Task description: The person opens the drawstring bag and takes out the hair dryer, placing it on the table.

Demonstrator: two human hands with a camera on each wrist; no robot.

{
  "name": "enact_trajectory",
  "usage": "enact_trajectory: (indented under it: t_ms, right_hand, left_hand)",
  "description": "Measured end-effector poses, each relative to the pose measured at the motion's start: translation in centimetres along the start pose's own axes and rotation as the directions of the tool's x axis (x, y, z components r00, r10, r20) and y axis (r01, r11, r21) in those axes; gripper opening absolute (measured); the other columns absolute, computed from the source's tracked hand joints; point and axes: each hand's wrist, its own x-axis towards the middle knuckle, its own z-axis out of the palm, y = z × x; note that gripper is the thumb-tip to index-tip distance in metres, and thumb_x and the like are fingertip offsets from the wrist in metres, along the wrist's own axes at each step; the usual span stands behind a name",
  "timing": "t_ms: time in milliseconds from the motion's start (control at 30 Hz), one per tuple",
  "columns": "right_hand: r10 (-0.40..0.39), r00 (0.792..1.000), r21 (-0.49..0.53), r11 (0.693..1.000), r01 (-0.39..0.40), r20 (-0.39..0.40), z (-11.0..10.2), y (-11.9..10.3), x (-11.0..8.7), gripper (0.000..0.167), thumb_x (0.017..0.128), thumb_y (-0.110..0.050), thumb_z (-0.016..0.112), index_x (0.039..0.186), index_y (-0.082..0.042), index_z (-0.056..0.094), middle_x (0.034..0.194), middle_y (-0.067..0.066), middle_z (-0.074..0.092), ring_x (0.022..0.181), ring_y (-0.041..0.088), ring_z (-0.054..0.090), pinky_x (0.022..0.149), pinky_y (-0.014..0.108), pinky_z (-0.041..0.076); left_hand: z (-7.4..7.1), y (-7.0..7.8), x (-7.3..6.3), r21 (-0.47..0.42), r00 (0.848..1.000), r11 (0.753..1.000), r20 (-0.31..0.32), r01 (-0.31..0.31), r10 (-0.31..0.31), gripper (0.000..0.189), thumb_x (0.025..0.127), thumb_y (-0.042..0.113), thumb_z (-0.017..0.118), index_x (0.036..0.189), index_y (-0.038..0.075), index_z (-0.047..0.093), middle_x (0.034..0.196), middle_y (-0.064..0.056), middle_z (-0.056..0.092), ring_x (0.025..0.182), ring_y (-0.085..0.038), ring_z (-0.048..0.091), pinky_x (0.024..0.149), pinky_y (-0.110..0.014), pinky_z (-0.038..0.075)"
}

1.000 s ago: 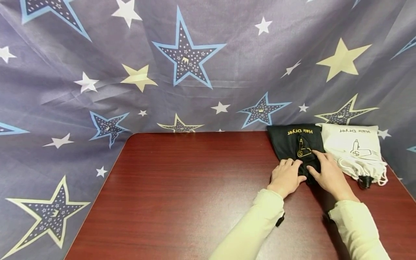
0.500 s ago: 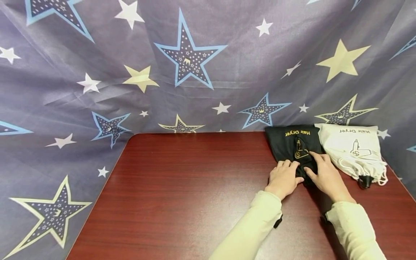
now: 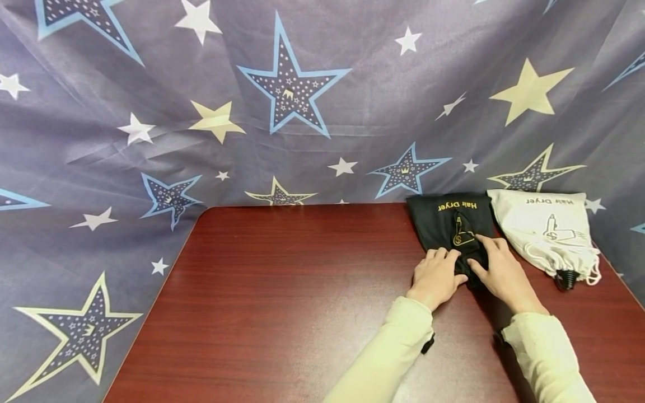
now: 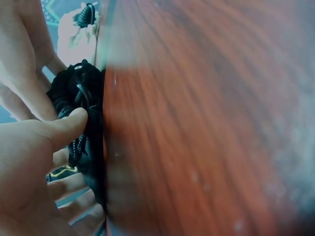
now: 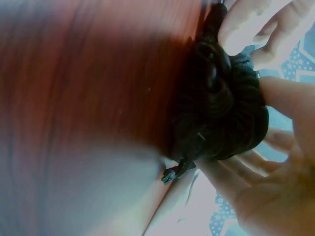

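A black drawstring bag (image 3: 428, 215) printed "Hair Dryer" in gold lies at the table's back right. My left hand (image 3: 434, 278) holds its left side, with the thumb near the gathered neck (image 4: 81, 81) and fingers along the side. My right hand (image 3: 506, 275) holds the other side, its index fingertip close to the printed dryer. In the right wrist view, thumb and fingers spread round the bunched, bulging end of the bag (image 5: 221, 123). Dark cord loops show at the neck. The bag's contents are hidden.
A white drawstring bag (image 3: 519, 218), also printed "Hair Dryer", lies to the right, with a black ribbed cord end (image 3: 568, 279) poking from its mouth. The reddish wooden table (image 3: 282, 291) meets a star-patterned curtain (image 3: 353, 112) at the back.
The black bag has slid slightly left together with both hands, widening the gap to the white bag. The white bag stays in place.
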Motion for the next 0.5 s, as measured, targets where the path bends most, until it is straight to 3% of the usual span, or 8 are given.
enact_trajectory:
  t_ms: [500]
  right_hand:
    - [0.027,0.999,-0.008,1.000,-0.026,0.028,0.34,-0.73,-0.23,0.058,0.090,-0.010,0.069,0.138,0.009,0.044,0.123,0.036,0.044,0.102,0.058,0.054,0.081,0.067,0.042]
  left_hand:
    - [-0.35,-0.69,-0.76,0.001,1.000,1.000,-0.001,0.009,-0.008,0.053,0.091,0.057,0.060,0.139,0.037,0.049,0.129,0.014,0.055,0.126,-0.006,0.049,0.091,-0.025,0.049]
